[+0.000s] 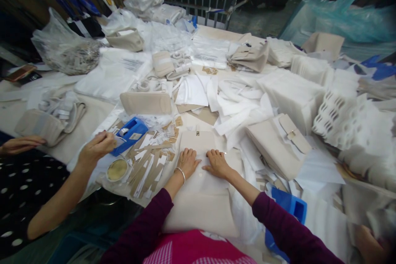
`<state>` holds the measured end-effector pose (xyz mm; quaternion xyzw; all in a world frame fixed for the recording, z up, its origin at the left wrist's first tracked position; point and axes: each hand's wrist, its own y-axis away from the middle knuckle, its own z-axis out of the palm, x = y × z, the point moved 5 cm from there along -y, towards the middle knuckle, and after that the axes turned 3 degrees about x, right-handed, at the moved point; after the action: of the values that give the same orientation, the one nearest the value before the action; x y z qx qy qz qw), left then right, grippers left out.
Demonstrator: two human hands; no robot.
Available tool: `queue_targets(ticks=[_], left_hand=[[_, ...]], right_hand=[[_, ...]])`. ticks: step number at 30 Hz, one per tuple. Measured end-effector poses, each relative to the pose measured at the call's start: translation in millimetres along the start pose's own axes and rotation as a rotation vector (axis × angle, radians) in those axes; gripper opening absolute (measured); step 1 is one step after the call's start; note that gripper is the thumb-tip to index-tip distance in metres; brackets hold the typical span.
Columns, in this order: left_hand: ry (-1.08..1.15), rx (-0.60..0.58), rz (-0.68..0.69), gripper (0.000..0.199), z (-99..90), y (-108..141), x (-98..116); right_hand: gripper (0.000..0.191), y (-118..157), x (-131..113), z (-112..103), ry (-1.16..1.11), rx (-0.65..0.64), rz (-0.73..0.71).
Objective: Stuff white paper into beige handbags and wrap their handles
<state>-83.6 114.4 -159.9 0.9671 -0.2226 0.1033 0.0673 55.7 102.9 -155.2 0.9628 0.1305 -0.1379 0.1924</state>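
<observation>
A beige handbag (202, 204) lies opened out in front of me, its flap (197, 138) stretched away with a small metal clasp near the tip. My left hand (188, 163) rests flat on the left side of the bag, a bracelet on its wrist. Opposite it, my right hand (217, 164) presses down with the fingers spread. Neither hand grips anything. To the right leans a second beige bag (272, 146) with a strap closure. Left of my hands is a heap of card and paper strips (151, 165).
A co-worker's hand (100, 145) is at a blue tape dispenser (131, 134) on the left. Another blue dispenser (289, 206) sits by my right forearm. White foam sheets (293, 90) are stacked at right, and plastic bags (108, 74) at left. One more person's hand (369, 241) shows bottom right.
</observation>
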Motion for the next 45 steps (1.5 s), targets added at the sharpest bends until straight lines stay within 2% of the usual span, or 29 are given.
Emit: queue_targets(ticks=[10, 15, 20, 24, 27, 29, 30, 33, 34, 36, 41, 45], left_hand=[[-0.017, 0.024, 0.019, 0.033, -6.1, -1.4, -1.1], [-0.035, 0.026, -0.034, 0.038, -7.0, -0.6, -5.2], [-0.010, 0.012, -0.062, 0.029, -1.3, -1.9, -11.8], [0.024, 0.050, -0.044, 0.030, 8.2, -3.0, -24.6], [-0.090, 0.106, -0.127, 0.030, 15.4, -7.2, -42.8], [-0.142, 0.164, -0.115, 0.034, 14.5, -5.0, -44.4], [-0.121, 0.171, -0.066, 0.040, 13.1, -1.6, -39.8], [0.066, 0.030, 0.120, 0.052, 10.6, 14.3, -13.7], [0.120, -0.055, 0.149, 0.049, 10.9, 19.7, -5.3], [0.168, -0.138, 0.140, 0.046, 8.4, 27.4, 5.2], [0.242, -0.241, 0.091, 0.064, 2.1, 39.0, 9.2], [0.280, -0.261, 0.085, 0.066, 3.7, 42.7, 2.5]], right_hand=[[0.047, 2.9, 3.2, 0.1, -0.053, 0.070, -0.061], [0.048, 7.0, -0.1, -6.0, -0.125, 0.102, -0.115], [0.050, 10.2, 1.4, -10.6, -0.151, 0.136, -0.196], [0.053, 6.3, 5.3, -5.2, -0.101, 0.102, -0.240], [0.054, -2.7, 12.4, -0.5, -0.090, 0.087, -0.232], [0.052, -3.3, 12.4, -0.1, -0.101, 0.084, -0.229], [0.051, -1.0, 10.5, -1.1, -0.109, 0.083, -0.229], [0.049, 11.7, 3.6, -6.0, -0.137, 0.079, -0.219], [0.049, 15.2, 2.5, -7.4, -0.147, 0.079, -0.210], [0.048, 18.0, 2.0, -8.8, -0.164, 0.084, -0.192], [0.048, 12.9, -0.7, -3.9, -0.215, 0.103, -0.148], [0.046, 13.1, 4.1, 7.2, -0.218, 0.124, -0.093]])
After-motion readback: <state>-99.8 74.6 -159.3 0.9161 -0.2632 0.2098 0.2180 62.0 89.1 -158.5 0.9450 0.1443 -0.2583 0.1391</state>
